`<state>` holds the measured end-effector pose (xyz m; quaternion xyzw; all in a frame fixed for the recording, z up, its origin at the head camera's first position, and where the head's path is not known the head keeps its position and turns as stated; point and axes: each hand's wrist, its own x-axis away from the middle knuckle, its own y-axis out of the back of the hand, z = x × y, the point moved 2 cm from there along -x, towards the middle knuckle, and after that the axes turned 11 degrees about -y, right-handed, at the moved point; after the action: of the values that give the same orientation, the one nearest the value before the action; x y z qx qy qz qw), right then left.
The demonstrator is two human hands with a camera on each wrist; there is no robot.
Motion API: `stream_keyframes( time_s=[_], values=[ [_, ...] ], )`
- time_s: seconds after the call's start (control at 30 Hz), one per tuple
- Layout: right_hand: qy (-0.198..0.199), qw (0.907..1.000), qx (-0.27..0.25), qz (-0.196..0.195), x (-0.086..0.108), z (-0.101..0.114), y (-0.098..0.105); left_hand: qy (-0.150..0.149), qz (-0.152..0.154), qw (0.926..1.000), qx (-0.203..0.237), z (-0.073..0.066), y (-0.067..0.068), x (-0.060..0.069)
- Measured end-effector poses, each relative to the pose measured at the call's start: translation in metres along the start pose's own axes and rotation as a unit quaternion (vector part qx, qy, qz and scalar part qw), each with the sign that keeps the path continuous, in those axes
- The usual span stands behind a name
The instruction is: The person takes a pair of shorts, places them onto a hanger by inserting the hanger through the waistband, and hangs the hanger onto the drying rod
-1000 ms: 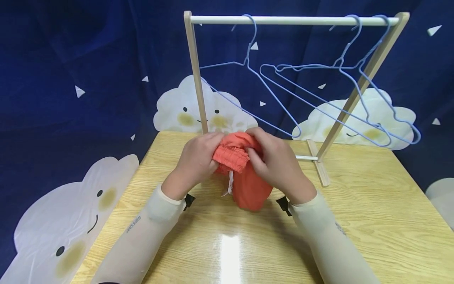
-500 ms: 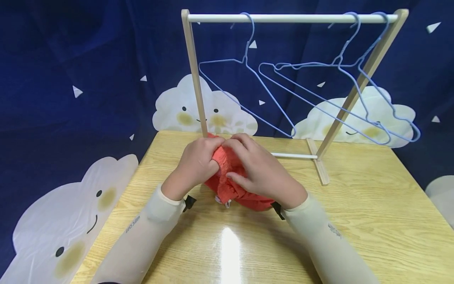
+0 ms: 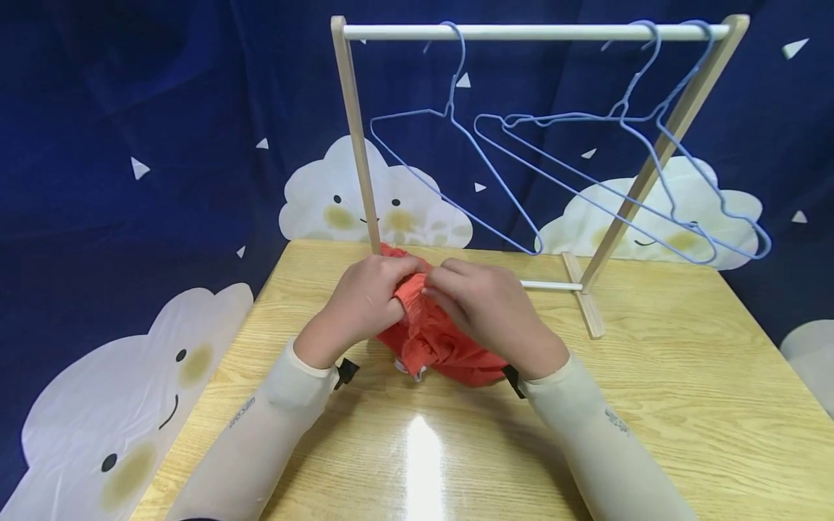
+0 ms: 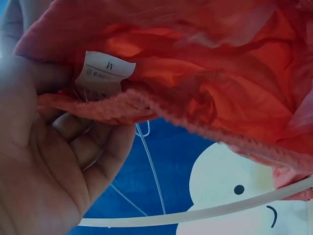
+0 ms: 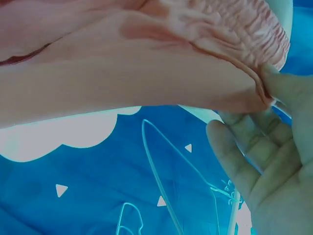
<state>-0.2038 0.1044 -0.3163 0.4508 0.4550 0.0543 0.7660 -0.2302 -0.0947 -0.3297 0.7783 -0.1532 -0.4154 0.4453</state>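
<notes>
Red garment (image 3: 459,354) is bunched over the table (image 3: 664,405), in front of the rack (image 3: 547,32); contact with the tabletop cannot be confirmed. Its gathered waistband (image 3: 409,298) lies between the hands, both touching the cloth, neither nearer. Left hand (image 3: 365,298) grips the waistband beside a white label (image 4: 108,67), thumb inside, fingers outside. Right hand (image 3: 498,312) pinches the cloth's edge. Loose cloth extends beneath the right hand; folds obscure the long axis. Blue hanger (image 3: 463,52) hangs beyond.
</notes>
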Motion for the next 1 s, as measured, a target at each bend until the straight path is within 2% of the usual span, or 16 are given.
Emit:
stream_keyframes(
  time_s=[0.13, 0.33, 0.67, 0.8, 1.0],
  values=[
    [-0.001, 0.9992, -0.021, -0.035, -0.001, 0.001, 0.01, -0.019, -0.006, 0.9998, -0.003, 0.0, -0.002, -0.001],
    [-0.025, 0.9945, -0.057, -0.084, 0.0, -0.001, 0.023, -0.018, -0.015, 0.9997, -0.005, 0.003, -0.003, -0.001],
    [-0.067, 0.9858, -0.081, -0.131, 0.002, -0.006, 0.034, -0.059, -0.031, 0.9978, 0.001, 0.0, -0.002, -0.002],
    [-0.084, 0.979, -0.093, -0.161, 0.003, -0.01, 0.043, -0.059, -0.023, 0.998, -0.004, 0.002, -0.004, -0.003],
    [-0.103, 0.9662, -0.114, -0.207, 0.004, -0.014, 0.06, -0.034, -0.005, 0.9991, -0.024, 0.006, -0.005, -0.002]
  ],
)
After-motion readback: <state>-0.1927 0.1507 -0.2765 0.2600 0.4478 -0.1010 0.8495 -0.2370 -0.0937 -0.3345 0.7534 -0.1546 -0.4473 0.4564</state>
